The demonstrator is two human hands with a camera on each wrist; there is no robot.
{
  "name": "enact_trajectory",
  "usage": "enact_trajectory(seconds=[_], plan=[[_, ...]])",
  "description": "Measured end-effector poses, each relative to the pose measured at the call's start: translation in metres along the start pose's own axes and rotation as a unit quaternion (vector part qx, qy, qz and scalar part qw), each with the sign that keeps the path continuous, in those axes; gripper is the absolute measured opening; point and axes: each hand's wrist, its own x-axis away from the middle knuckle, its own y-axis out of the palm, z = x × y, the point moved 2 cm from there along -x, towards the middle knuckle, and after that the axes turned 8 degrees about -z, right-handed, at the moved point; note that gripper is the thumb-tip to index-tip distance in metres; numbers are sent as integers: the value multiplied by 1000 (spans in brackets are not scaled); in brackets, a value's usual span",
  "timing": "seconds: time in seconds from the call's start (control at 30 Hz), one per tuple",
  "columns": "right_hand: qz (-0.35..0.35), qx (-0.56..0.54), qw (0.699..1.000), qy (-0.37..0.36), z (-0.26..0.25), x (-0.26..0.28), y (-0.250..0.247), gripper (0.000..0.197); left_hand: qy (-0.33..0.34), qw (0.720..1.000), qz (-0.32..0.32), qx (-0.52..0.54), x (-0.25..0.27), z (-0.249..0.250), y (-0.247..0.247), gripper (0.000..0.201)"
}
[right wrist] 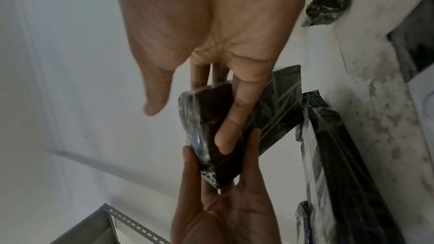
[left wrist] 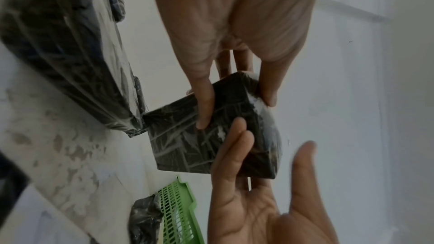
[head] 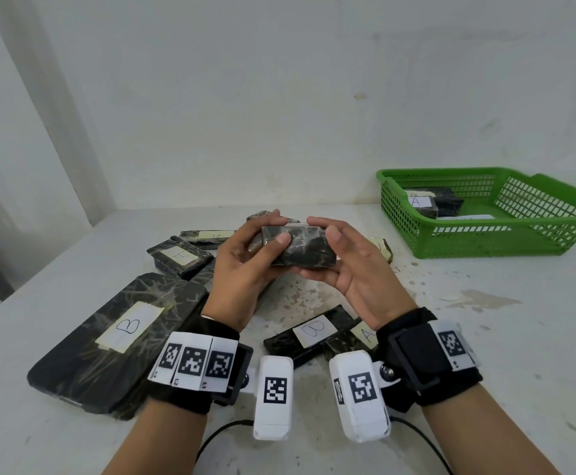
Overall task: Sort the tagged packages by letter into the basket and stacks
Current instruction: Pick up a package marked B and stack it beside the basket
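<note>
Basket [head: 492, 241] holds A-tagged package [head: 421, 202]; both hands [head: 242, 269] grip small package [head: 296, 246]

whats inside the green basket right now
The green basket holds a dark wrapped package with a tag marked A, lying at its back left. Something pale lies flat beside it, mostly hidden behind the front wall. The basket's floor cannot be seen through the mesh.
</note>
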Motion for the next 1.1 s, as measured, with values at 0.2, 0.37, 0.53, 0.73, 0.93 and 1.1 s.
enact_trajectory(seconds=[0.2,0.37,0.53,0.73,0.93,1.1], plan=[[26,21,999,-23,5,-3,-2,33,-2,1000,-18,24,0,2,-5,26],[46,30,998,-23,8,-4,-3,34,4,1000,-3,2,0,1,-2,21],[83,78,992,-58,13,-3,-3,24,2,999,-21,30,0,1,-1,22],[38,74,995,-47,9,-3,-4,37,7,1000,5,1,0,4,2,24],[62,96,991,-63,14,-2,-3,37,-12,999,-20,24,2,3,-1,35],[27,59,997,-39,12,-3,-7,44,-3,1000,-15,19,2,0,3,36]])
